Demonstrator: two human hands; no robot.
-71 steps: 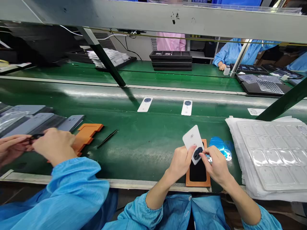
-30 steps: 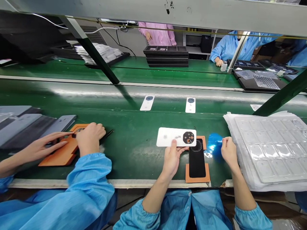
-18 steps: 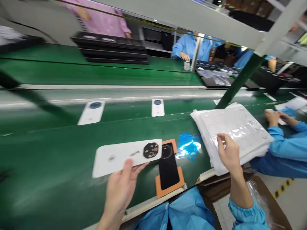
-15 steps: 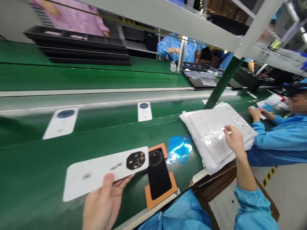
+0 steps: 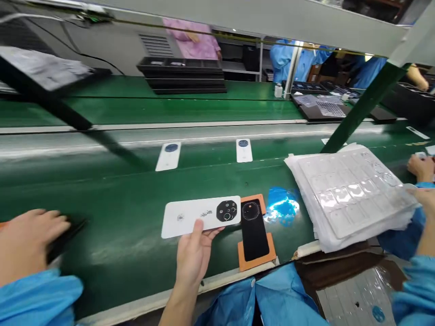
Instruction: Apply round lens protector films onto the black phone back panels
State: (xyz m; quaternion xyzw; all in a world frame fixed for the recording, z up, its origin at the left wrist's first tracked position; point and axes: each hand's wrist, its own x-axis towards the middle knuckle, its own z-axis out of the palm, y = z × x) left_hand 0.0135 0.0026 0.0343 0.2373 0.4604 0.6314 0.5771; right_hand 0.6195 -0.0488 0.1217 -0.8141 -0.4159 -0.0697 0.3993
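Note:
My left hand point(image 5: 193, 253) grips a white back panel point(image 5: 190, 217) by its lower edge, thumb on top. The panel has a dark camera cutout at its right end, which meets the top left of an orange holder point(image 5: 256, 265) with a black phone-shaped piece point(image 5: 254, 235) in it. At the right edge of the view, my right hand point(image 5: 426, 203) is cut off by the frame, beside a stack of clear plastic trays point(image 5: 353, 194). Its fingers are too blurred to make out.
Two white panels point(image 5: 169, 156) point(image 5: 244, 151) lie further back on the green surface. Blue film point(image 5: 282, 206) is right of the holder. Another person's hand point(image 5: 30, 240) holds something dark at left, and a co-worker's hand point(image 5: 421, 168) shows at right. A green post point(image 5: 367, 108) slants behind the trays.
The view has swung left, bringing another person's hand in at the left. My right hand has moved off the tray stack to its right side. My left hand still holds the panel.

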